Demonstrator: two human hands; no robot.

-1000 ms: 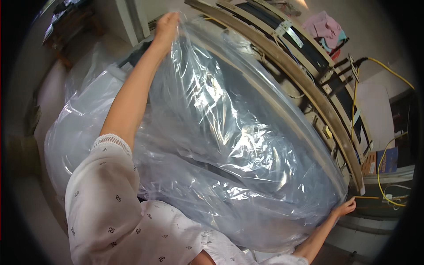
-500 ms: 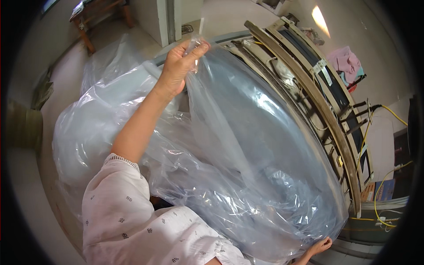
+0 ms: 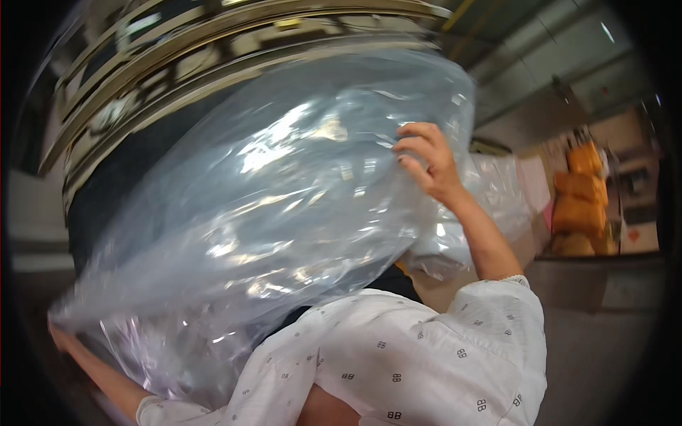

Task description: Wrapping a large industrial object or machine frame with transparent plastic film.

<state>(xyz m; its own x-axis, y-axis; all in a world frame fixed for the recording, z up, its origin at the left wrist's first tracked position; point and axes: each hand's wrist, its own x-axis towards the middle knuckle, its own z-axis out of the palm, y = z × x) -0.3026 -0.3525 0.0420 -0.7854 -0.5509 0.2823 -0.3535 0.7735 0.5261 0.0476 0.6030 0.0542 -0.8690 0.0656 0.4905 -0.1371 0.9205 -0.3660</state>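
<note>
A large clear plastic sheet, wrinkled and shiny, spreads across the dark work surface before me. Far out at the lower left, my left hand is closed on a gathered corner of it, its fingers partly hidden by the plastic. My right hand lies over the right part of the sheet. Its fingers are spread and slightly bent, and whether they press on the plastic I cannot tell. More loose plastic hangs to the right of that wrist and below the left side of the sheet.
Behind the sheet runs a machine frame with long rails. Orange packages are stacked at the far right. A dark surface shows under the sheet's left side. The picture is somewhat blurred.
My view has swung to the right. My left arm, raised before with plastic in its grip, now reaches to the lower left; my right hand has come over the sheet with fingers apart.
</note>
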